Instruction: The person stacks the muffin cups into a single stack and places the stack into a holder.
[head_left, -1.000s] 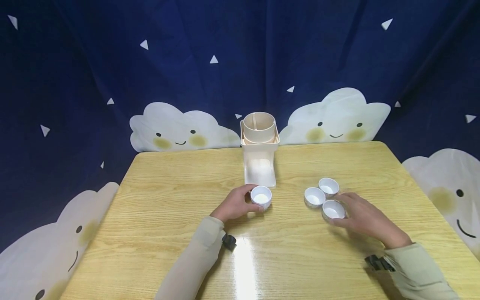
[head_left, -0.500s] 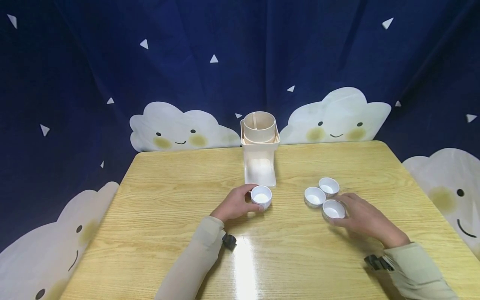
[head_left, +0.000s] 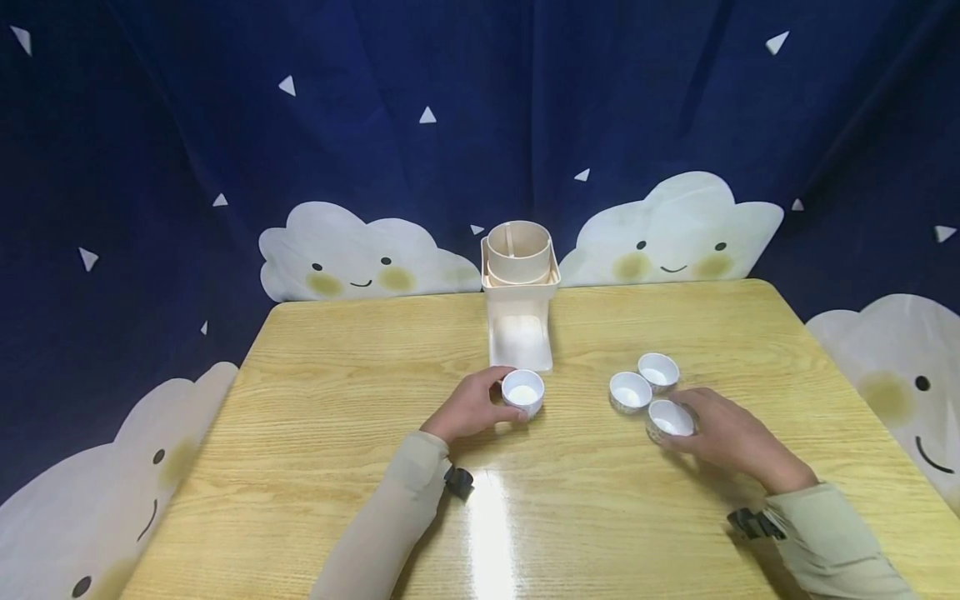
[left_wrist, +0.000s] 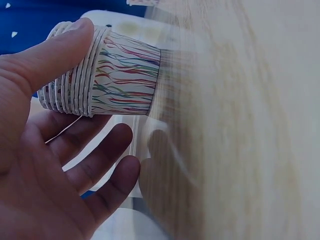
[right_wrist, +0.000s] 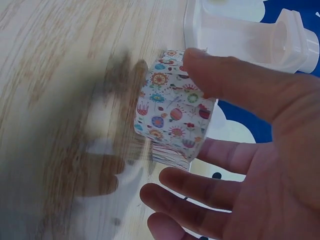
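A cup stack (left_wrist: 127, 75) is pinched by the left hand (head_left: 471, 407) midway across the table (head_left: 360, 358); a flowered cup (right_wrist: 172, 102) is gripped by the right hand (head_left: 723, 429), nearer the table's right edge.

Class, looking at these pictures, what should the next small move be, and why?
Probably the right hand should lift the floral paper cup toward the striped paper-cup stack. The right hand grips that cup, while the left hand holds the stack with its open top facing up. The stack's many rims show that such cups nest.
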